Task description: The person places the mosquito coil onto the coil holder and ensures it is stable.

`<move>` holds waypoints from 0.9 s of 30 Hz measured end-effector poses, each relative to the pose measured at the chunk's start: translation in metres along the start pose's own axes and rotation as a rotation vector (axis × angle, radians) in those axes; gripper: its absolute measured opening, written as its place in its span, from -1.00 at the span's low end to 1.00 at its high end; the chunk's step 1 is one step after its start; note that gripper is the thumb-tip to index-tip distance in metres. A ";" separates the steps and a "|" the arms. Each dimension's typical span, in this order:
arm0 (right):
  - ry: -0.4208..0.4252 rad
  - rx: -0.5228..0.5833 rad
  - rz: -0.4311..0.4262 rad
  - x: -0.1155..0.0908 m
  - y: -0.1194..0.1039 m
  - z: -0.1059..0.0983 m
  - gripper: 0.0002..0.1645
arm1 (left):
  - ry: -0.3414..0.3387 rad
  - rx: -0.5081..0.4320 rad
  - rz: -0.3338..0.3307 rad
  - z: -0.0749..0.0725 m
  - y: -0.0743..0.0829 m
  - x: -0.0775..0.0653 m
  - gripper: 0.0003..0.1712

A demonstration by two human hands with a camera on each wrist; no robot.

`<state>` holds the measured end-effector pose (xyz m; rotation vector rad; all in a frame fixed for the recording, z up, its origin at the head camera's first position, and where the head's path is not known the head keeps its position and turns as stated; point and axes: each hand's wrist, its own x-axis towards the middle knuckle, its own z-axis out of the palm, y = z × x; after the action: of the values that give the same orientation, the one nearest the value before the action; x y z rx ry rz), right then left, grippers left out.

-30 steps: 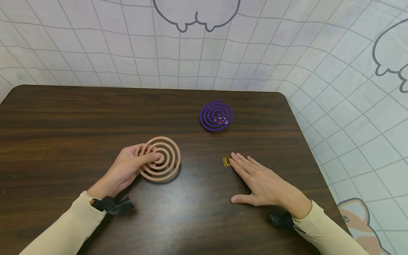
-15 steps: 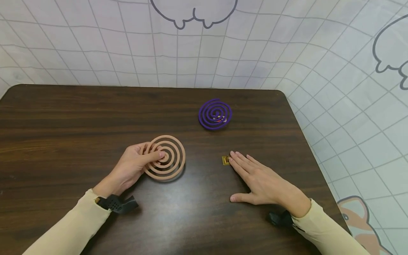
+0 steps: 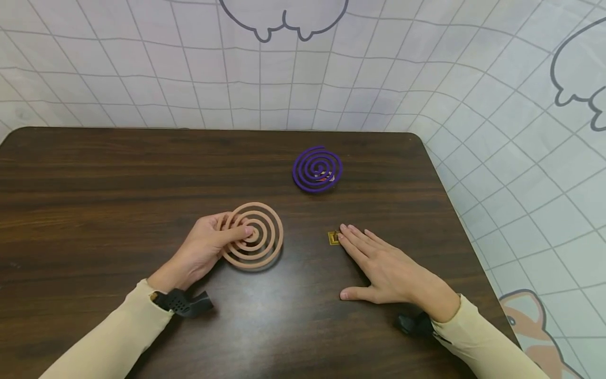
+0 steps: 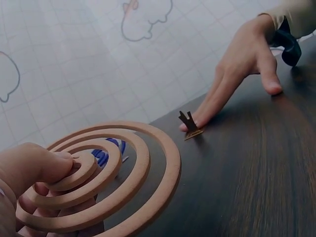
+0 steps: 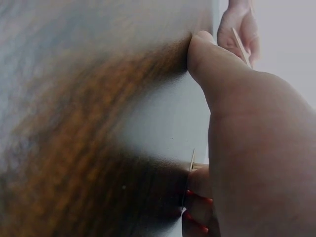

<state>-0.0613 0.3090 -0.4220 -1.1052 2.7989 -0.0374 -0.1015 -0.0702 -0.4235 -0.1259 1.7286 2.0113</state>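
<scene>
My left hand holds a tan mosquito coil, its thumb on the coil's centre and its other fingers beneath. In the head view the coil is left of a small brass mosquito coil stand. The left wrist view shows the stand's thin forked prong rising from a flat base. My right hand lies palm down with straight fingers, its fingertips on the base's right edge and its thumb spread on the table. Part of the base is hidden under those fingertips.
Farther back on the dark wooden table lies a purple mosquito coil, with a small coloured label showing through its loops. A white gridded curtain hangs behind the table and along its right side.
My left hand has carried the tan coil to the right, closer to the brass stand. My right hand has kept its place on the stand's base.
</scene>
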 end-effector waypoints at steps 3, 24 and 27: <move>-0.004 0.007 0.001 0.000 0.000 0.001 0.33 | 0.000 0.003 -0.003 0.003 0.000 0.001 -0.57; -0.014 0.011 0.026 0.002 -0.004 -0.002 0.20 | -0.026 -0.002 0.015 0.027 0.002 0.012 -0.70; -0.012 0.011 0.028 0.002 -0.004 -0.002 0.20 | -0.032 -0.008 0.022 0.031 0.002 0.014 -0.74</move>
<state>-0.0604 0.3042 -0.4196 -1.0597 2.7991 -0.0432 -0.1070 -0.0367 -0.4211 -0.0770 1.7099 2.0248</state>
